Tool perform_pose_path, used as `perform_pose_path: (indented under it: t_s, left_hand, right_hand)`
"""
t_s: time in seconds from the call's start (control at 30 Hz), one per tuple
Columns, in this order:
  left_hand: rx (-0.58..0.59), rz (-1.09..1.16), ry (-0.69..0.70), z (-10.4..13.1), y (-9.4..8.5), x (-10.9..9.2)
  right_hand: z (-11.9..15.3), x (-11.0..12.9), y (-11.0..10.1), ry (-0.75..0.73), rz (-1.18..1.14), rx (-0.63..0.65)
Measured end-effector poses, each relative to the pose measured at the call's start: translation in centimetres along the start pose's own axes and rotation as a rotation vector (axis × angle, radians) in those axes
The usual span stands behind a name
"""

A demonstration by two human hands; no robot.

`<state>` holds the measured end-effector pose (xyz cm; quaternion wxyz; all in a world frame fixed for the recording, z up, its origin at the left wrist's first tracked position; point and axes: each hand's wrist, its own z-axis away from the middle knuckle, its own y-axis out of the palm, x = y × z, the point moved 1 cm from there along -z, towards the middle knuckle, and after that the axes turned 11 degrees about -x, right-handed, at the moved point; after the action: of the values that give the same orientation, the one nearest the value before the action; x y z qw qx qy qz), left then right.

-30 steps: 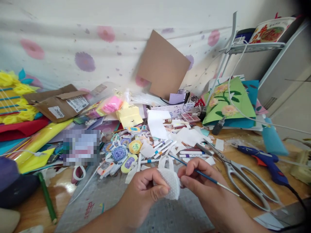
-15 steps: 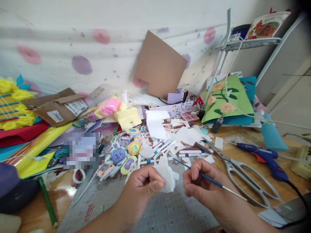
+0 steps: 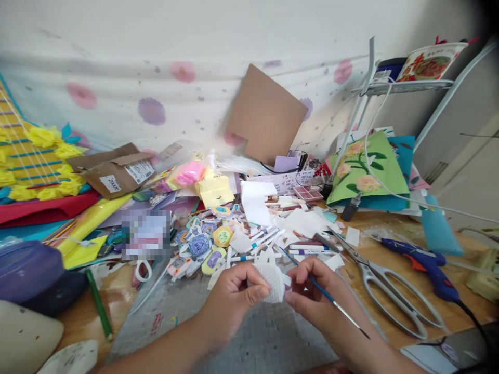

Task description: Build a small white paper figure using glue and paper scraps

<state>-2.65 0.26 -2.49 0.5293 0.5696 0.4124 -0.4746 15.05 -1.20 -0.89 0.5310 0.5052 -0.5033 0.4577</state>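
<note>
My left hand (image 3: pixel 242 291) pinches a small white piece with a dimpled surface and strips sticking out of its edge (image 3: pixel 272 280); what it is made of I cannot tell. Close by on the right, my right hand (image 3: pixel 314 291) holds a thin blue paintbrush (image 3: pixel 325 295) across its fingers, dark bristles pointing down toward me. The right thumb and fingertips are at the edge of the white piece, near a short white tab. Beneath both hands lies a worn grey cutting mat (image 3: pixel 249 340). Small painted paper pieces (image 3: pixel 199 245) are heaped just beyond the left hand.
Large scissors (image 3: pixel 385 285) and a blue glue gun (image 3: pixel 423 259) lie on the right. Several markers and paper scraps (image 3: pixel 307 221) cover the middle. A green pencil-like stick (image 3: pixel 99 306) and a purple pouch (image 3: pixel 31 267) are left. Cardboard (image 3: pixel 267 114) leans on the wall.
My right hand has come left to the white piece, its fingertips now at the edge. The brush tilts more steeply. The whole view has shifted a little, showing more of the left side.
</note>
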Motion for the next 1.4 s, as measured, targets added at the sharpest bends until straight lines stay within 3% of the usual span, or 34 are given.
perform_pose_path:
  t_s: [0.23, 0.43, 0.53, 0.67, 0.77, 0.87, 0.93, 1.1, 1.27, 1.4]
  left_hand:
    - [-0.041, -0.007, -0.011, -0.4, 0.0, -0.1]
    - [-0.117, -0.025, -0.014, -0.9, -0.4, 0.2]
    - [-0.113, -0.025, -0.012, -0.9, -0.5, 0.3]
    - [-0.094, -0.029, -0.017, -0.8, -0.5, 0.3]
    - [-0.083, -0.036, -0.015, -0.8, -0.5, 0.3]
    - [-0.064, -0.052, -0.007, -0.8, -0.6, 0.2]
    - [-0.042, -0.096, -0.002, -0.7, -0.5, -0.1]
    - [0.126, -0.242, 0.039, -0.2, 0.0, -0.5]
    - [0.299, -0.404, 0.153, 0.4, 0.6, -0.8]
    - [0.271, -0.325, 0.001, 0.5, 0.7, -0.7]
  right_hand:
    - [0.3, 0.6, -0.7, -0.01, -0.135, -0.064]
    - [0.6, 2.6, -4.2, -0.112, -0.103, -0.165]
    - [0.0, 2.9, -6.4, -0.17, 0.055, -0.217]
    - [-1.4, 2.8, -8.4, -0.265, 0.483, -0.303]
    - [-2.2, 2.6, -8.9, -0.365, 0.761, -0.262]
    - [-2.4, 2.5, -8.5, -0.489, 0.808, -0.159]
    - [-2.2, 2.6, -7.8, -0.484, 0.766, -0.11]
    - [-1.2, 2.9, -5.0, -0.263, 0.496, -0.043]
    - [-0.4, 1.3, -1.7, -0.052, 0.093, 0.207]
    - [-0.6, 0.3, -0.7, -0.025, 0.104, 0.196]
